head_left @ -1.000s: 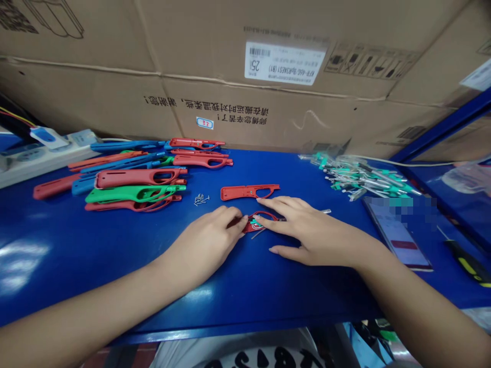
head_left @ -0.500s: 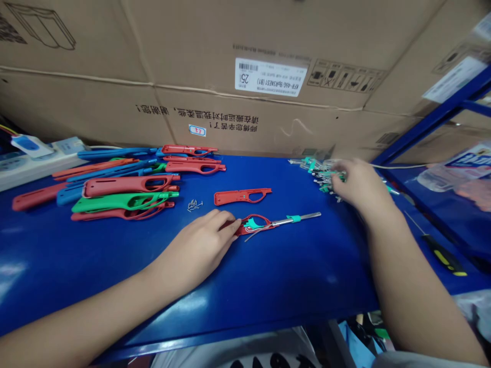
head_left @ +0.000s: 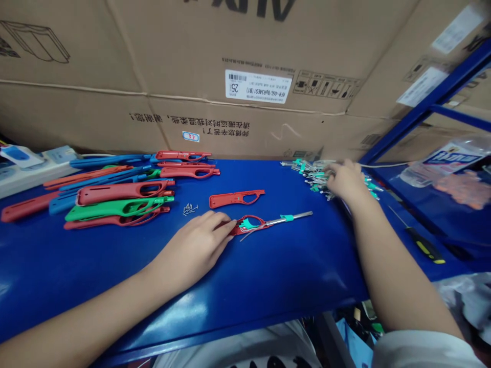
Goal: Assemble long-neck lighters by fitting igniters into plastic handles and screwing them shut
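Observation:
My left hand (head_left: 201,237) is closed on the grip end of a red lighter shell half (head_left: 235,230), which lies on the blue table with its inside up. Green parts and thin wires sit in that shell, and a metal tube (head_left: 293,217) with a green piece sticks out to the right. Just behind lies a second red shell half (head_left: 237,198). At the back right, my right hand (head_left: 347,181) is in a pile of metal tubes with green parts (head_left: 312,176), its fingers curled and slightly blurred. What they grip, if anything, I cannot make out.
Several red, green, blue and orange lighter shells (head_left: 123,191) lie stacked at left, near a white power strip (head_left: 57,156). Small screws (head_left: 190,209) lie beside my left hand. A screwdriver (head_left: 425,245) is at right. Cardboard boxes (head_left: 184,61) stand behind the table.
The view has shifted slightly. My right hand remains at the pile of tubes, its fingers now curled among them. My left hand keeps its hold on the red shell half.

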The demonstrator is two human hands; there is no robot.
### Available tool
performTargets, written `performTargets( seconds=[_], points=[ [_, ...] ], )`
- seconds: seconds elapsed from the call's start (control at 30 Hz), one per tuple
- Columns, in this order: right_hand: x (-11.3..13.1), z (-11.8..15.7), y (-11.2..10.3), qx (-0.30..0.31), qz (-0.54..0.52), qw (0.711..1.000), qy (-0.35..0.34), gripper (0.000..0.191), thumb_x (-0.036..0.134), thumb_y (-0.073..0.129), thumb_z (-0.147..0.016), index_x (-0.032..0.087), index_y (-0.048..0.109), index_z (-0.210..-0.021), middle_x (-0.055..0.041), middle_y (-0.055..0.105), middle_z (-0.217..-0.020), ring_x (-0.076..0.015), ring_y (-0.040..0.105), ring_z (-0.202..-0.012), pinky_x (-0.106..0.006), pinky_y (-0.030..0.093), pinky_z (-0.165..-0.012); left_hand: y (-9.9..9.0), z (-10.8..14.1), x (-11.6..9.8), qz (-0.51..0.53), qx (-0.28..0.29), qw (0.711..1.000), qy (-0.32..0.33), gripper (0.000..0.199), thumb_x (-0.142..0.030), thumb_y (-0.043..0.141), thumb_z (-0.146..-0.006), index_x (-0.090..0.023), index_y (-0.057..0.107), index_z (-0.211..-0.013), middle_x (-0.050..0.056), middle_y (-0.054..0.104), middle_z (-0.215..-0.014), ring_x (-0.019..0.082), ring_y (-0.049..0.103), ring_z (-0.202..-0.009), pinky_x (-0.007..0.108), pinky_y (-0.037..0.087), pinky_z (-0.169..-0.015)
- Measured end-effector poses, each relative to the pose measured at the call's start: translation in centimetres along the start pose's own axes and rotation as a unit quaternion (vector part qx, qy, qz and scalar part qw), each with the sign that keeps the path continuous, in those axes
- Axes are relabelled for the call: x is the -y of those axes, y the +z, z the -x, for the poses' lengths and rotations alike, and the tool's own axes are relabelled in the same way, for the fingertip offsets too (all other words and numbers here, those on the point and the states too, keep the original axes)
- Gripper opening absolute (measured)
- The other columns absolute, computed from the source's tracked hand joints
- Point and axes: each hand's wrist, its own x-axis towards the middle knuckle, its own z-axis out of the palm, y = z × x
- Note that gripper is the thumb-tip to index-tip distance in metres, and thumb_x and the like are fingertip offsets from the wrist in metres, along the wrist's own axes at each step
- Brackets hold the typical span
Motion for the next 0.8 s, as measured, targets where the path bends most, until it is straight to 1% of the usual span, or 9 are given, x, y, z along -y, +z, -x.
performTargets(
  seconds=[0.1,0.3,0.4,0.47,0.53,0.57,0.63,0.7,0.8],
  points=[
    [0.3,0.2,-0.2,-0.025,-0.014,0.996,0.083,0.037,0.017,0.044,-0.091,0.014,0.068,-0.119,-0.0244,0.046,-0.139,-0.0457,0.038,-0.131,-0.059,0.037,-0.100,0.0,0.0,0.0,-0.004,-0.003,1.000,-0.001,0.030,-0.023,0.047,-0.103,-0.014,0.066,-0.123,0.013,0.067,-0.114,0.027,0.064,-0.102,0.045,0.056,-0.087],
    [0.6,0.1,-0.2,-0.041,-0.046,0.998,0.033,0.026,0.017,0.048,-0.090,0.017,0.070,-0.102,-0.0189,0.055,-0.130,-0.0387,0.047,-0.122,-0.049,0.042,-0.096,-0.1,-0.2,-0.1,0.002,-0.002,1.000,-0.005,0.030,-0.023,0.045,-0.104,-0.014,0.067,-0.122,0.013,0.068,-0.113,0.026,0.065,-0.100,0.044,0.056,-0.086],
    [0.5,0.1,-0.7,-0.052,-0.036,0.996,0.062,0.029,0.017,0.044,-0.091,0.016,0.067,-0.109,-0.0207,0.054,-0.132,-0.0385,0.048,-0.123,-0.046,0.042,-0.095,-0.2,-0.2,-0.1,0.004,-0.002,1.000,-0.005,0.030,-0.023,0.045,-0.103,-0.014,0.067,-0.122,0.012,0.068,-0.112,0.026,0.065,-0.100,0.044,0.056,-0.086],
    [0.4,0.3,-1.5,-0.055,-0.027,0.995,0.075,0.028,0.018,0.047,-0.091,0.012,0.064,-0.112,-0.0241,0.056,-0.127,-0.0382,0.049,-0.121,-0.043,0.042,-0.094,-0.2,-0.1,-0.1,0.005,-0.006,1.000,-0.005,0.029,-0.023,0.046,-0.103,-0.014,0.067,-0.121,0.012,0.067,-0.112,0.027,0.065,-0.101,0.045,0.056,-0.087],
    [0.1,0.7,-2.4,-0.025,-0.026,0.997,0.066,0.025,0.017,0.051,-0.089,0.011,0.064,-0.109,-0.0225,0.063,-0.114,-0.0334,0.057,-0.110,-0.038,0.043,-0.089,-0.3,0.0,-0.1,0.008,-0.005,1.000,-0.004,0.030,-0.023,0.046,-0.103,-0.015,0.067,-0.122,0.012,0.067,-0.112,0.026,0.064,-0.101,0.045,0.056,-0.087],
    [-0.1,1.0,-2.9,0.007,-0.029,0.998,0.053,0.022,0.015,0.052,-0.087,0.013,0.065,-0.106,-0.0189,0.066,-0.106,-0.0289,0.061,-0.099,-0.034,0.044,-0.084,-0.3,0.0,-0.1,0.009,-0.004,1.000,-0.004,0.030,-0.023,0.045,-0.103,-0.015,0.067,-0.122,0.012,0.067,-0.113,0.026,0.064,-0.101,0.045,0.057,-0.087],
    [-0.4,1.6,-3.4,0.100,-0.028,0.994,0.041,0.018,0.012,0.054,-0.085,0.015,0.067,-0.097,-0.0140,0.070,-0.093,-0.0236,0.063,-0.082,-0.031,0.044,-0.074,-0.2,-0.1,0.0,0.011,-0.005,1.000,-0.003,0.030,-0.023,0.045,-0.103,-0.015,0.067,-0.122,0.012,0.067,-0.113,0.026,0.065,-0.101,0.044,0.057,-0.086],
    [-0.6,1.8,-3.3,0.159,-0.028,0.987,0.026,0.017,0.006,0.058,-0.079,0.017,0.069,-0.085,-0.0109,0.072,-0.089,-0.0216,0.064,-0.080,-0.028,0.043,-0.071,-0.1,-0.2,0.0,0.011,-0.011,1.000,-0.002,0.030,-0.022,0.045,-0.103,-0.015,0.067,-0.122,0.012,0.067,-0.113,0.026,0.065,-0.101,0.044,0.057,-0.087],
    [-0.9,1.7,-2.5,0.190,-0.027,0.981,0.013,0.028,-0.001,0.060,-0.070,0.019,0.071,-0.085,-0.0079,0.074,-0.093,-0.0205,0.065,-0.084,-0.026,0.043,-0.072,0.1,-0.3,0.2,0.012,-0.023,1.000,-0.002,0.030,-0.023,0.045,-0.103,-0.016,0.067,-0.123,0.012,0.068,-0.113,0.026,0.065,-0.101,0.044,0.057,-0.087]
  ],
)
